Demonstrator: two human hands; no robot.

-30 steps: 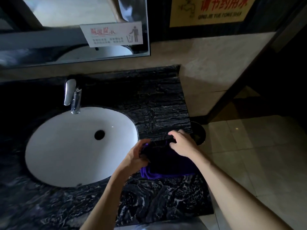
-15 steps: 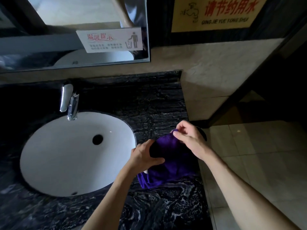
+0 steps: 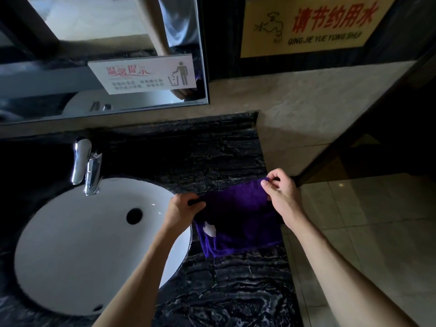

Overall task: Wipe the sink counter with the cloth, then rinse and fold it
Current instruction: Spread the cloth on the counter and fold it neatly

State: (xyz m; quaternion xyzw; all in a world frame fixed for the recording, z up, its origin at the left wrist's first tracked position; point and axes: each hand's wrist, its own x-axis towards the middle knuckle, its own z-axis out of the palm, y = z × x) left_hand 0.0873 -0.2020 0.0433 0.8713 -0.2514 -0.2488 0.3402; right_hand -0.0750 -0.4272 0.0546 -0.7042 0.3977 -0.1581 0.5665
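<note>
A purple cloth (image 3: 238, 218) is held up over the black marble counter (image 3: 226, 291), just right of the white sink basin (image 3: 82, 244). My left hand (image 3: 182, 208) pinches its upper left corner. My right hand (image 3: 280, 194) pinches the upper right corner between thumb and fingers. The top edge is stretched between both hands, and the rest hangs down in layers with the lower edge resting on the counter. A small white label shows on the cloth's lower left.
A chrome faucet (image 3: 86, 166) stands behind the basin. A mirror (image 3: 101, 50) with a white notice and a yellow wall sign (image 3: 306, 24) hang above. The counter's right edge drops to a tiled floor (image 3: 377, 232).
Both hands have lifted the cloth's top edge and pulled apart, so the bunched cloth now spreads wide between them. The view has moved closer.
</note>
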